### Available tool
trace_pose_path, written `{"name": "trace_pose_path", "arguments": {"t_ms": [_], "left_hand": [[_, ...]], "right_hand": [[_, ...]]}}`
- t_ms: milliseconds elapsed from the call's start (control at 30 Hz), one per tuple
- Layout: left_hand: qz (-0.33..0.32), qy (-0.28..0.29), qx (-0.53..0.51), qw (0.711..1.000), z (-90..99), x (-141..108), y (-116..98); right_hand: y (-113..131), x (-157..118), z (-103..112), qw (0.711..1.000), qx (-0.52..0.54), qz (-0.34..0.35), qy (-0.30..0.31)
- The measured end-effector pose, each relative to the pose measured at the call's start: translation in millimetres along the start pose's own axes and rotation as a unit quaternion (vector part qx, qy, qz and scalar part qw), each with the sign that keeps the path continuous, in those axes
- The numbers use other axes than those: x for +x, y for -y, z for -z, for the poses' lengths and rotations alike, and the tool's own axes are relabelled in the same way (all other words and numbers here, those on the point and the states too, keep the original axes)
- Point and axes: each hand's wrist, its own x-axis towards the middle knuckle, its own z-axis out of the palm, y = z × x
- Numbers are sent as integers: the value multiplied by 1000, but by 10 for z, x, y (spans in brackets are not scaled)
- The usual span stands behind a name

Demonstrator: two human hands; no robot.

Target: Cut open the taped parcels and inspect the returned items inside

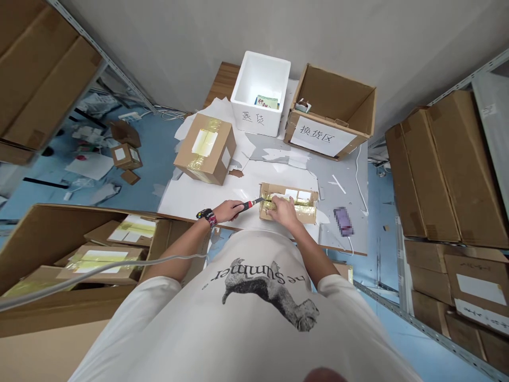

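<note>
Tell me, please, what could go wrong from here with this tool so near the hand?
The cutter in the left hand points at the taped box, close to the right hand, so a slip could cut those fingers. The grey cord trailing toward the left wrist crosses an open carton and might snag, jerking the tool.

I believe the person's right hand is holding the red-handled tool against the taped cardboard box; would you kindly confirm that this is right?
Not quite: the head view shows that the left hand, not the right, holds the red-handled tool against the taped cardboard box. The right hand rests on the box.
</note>
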Motion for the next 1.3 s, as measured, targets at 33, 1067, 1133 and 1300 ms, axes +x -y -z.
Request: {"name": "trace_pose_path", "arguments": {"t_ms": [33,1067,1133,1300], "left_hand": [[0,-6,8,1000,-34,-26,14],[41,-94,-121,987,-570,-497,-36],[62,-128,-166,976,-566,-488,-15],[74,-59,-204,974,-689,-449,12]], "right_hand": [[-3,3,-2,1000,1,1,3],[-72,12,-40,998,44,3,-41],[-88,-2,-15,997,62,17,-53],[-68,-81,72,991,91,26,-95]]}}
